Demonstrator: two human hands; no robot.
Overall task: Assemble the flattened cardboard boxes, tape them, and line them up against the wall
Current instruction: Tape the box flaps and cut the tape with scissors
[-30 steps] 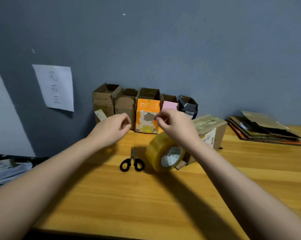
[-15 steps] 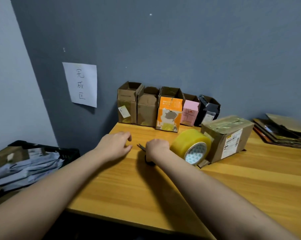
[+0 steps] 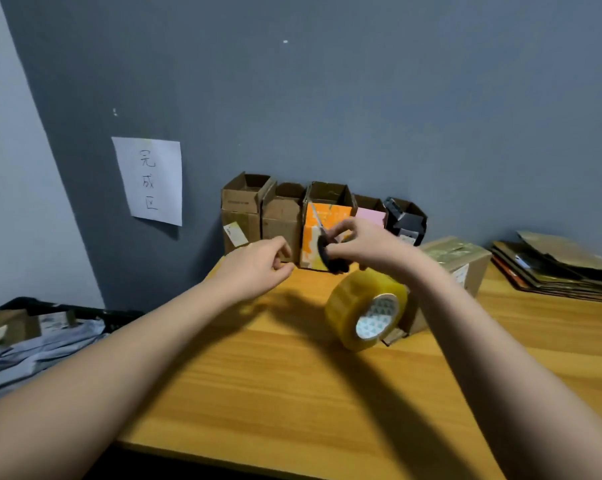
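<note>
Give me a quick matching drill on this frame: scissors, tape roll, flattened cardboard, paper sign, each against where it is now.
1. scissors
2. tape roll
3. flattened cardboard
4. paper sign

A. stacked at the table's right
B. stuck on the wall
C. held in the right hand, off the table
D. standing on edge beside the taped box

Pairs: 1-C, 2-D, 3-A, 4-B

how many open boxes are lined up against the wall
5, in one row at the table's back edge: brown, brown, orange, pink, black. The hands hide parts of some.
</note>
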